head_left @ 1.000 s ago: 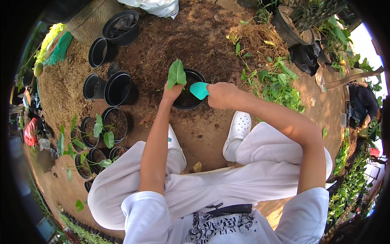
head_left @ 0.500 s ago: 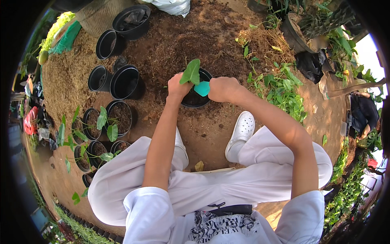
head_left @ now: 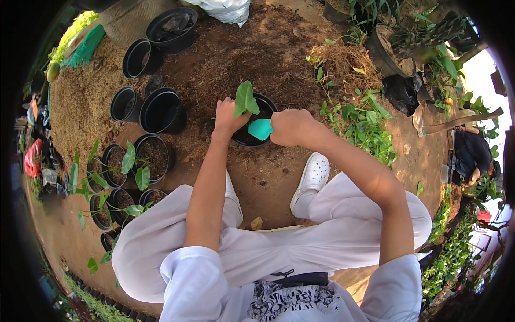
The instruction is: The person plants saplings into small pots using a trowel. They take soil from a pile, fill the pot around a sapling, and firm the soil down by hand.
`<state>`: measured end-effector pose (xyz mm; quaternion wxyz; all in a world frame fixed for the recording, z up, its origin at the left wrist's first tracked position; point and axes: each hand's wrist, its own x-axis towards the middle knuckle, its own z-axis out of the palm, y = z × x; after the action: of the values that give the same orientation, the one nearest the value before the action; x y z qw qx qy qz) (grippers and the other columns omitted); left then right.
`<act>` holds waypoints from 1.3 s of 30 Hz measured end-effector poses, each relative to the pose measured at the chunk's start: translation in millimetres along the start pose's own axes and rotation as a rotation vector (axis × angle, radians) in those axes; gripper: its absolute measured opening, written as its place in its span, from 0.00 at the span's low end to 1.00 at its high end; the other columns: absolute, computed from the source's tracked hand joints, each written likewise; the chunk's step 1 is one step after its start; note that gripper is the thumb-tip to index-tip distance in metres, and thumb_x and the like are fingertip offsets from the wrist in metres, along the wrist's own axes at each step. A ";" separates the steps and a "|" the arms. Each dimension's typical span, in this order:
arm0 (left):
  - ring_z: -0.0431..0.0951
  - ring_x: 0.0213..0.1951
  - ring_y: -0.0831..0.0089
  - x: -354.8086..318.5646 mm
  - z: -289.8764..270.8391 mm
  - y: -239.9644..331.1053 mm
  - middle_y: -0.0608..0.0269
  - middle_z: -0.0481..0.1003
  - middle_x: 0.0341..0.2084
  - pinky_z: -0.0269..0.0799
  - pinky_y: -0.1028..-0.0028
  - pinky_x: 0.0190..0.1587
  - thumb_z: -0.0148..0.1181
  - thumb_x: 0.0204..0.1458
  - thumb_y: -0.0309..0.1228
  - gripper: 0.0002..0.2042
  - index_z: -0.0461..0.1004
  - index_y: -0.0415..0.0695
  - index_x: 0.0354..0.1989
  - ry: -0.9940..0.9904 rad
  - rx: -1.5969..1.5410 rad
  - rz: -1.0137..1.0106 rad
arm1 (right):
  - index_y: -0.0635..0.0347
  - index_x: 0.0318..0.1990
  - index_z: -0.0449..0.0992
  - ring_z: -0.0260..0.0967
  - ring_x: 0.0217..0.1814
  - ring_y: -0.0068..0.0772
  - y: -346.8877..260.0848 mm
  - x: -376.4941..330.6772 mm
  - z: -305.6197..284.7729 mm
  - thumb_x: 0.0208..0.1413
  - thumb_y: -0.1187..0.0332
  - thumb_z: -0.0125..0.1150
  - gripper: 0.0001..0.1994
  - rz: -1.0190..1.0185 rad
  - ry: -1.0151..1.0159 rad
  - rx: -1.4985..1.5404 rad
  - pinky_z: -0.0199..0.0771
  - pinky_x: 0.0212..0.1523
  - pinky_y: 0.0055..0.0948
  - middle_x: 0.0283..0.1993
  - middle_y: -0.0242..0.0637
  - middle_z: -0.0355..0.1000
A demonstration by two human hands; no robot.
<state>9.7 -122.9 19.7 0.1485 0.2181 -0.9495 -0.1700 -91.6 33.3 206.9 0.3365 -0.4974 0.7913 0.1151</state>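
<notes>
Between my feet and the dark soil stands a round black pot (head_left: 274, 107). My left hand (head_left: 229, 116) is at its left rim, fingers closed on a leafy seedling (head_left: 246, 100). One broad green leaf rises over the pot, while the stem and roots are mostly hidden by the hand. At the right rim, my right hand (head_left: 293, 128) is a fist round a small turquoise trowel (head_left: 260, 129). The trowel's blade lies over the near part of the pot's mouth; its handle is hidden in the fist. Whether the blade carries soil, I cannot tell.
Several empty black pots (head_left: 162, 110) stand to the left, with potted seedlings (head_left: 152, 156) nearer me. Loose dark soil (head_left: 236, 53) spreads beyond the pot. Cut green vines (head_left: 367, 126) lie at the right. A person (head_left: 473, 153) is at the far right.
The trowel has moved slightly toward me over the pot, along with my right hand. My left hand keeps its hold on the seedling. The whole view has shifted a little.
</notes>
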 end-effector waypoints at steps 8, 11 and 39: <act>0.78 0.31 0.56 1.1 20.8 -14.6 0.59 0.78 0.24 0.64 0.56 0.34 0.66 0.46 0.32 0.06 0.79 0.46 0.31 0.064 -0.100 0.185 | 0.60 0.45 0.83 0.81 0.50 0.45 10.9 7.8 46.2 0.52 0.62 0.58 0.17 -0.043 -0.007 0.107 0.79 0.49 0.43 0.46 0.45 0.82; 0.78 0.30 0.55 -4.7 24.1 -26.1 0.58 0.78 0.25 0.64 0.58 0.34 0.65 0.48 0.32 0.07 0.79 0.45 0.34 0.115 -0.121 0.186 | 0.61 0.44 0.83 0.81 0.50 0.45 5.6 16.2 58.2 0.51 0.63 0.59 0.16 -0.064 0.013 0.116 0.79 0.47 0.43 0.45 0.46 0.82; 0.75 0.26 0.56 -4.3 31.2 -14.7 0.59 0.76 0.22 0.60 0.59 0.32 0.65 0.48 0.31 0.05 0.77 0.45 0.31 0.188 -0.059 0.213 | 0.62 0.47 0.83 0.81 0.49 0.45 -5.9 13.0 1.1 0.50 0.67 0.58 0.18 0.029 -0.063 0.067 0.78 0.50 0.43 0.46 0.48 0.81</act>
<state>7.6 -125.2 -14.9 0.2605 0.1268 -0.9437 -0.1599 -89.7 21.8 198.6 0.3758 -0.4705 0.7909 0.1090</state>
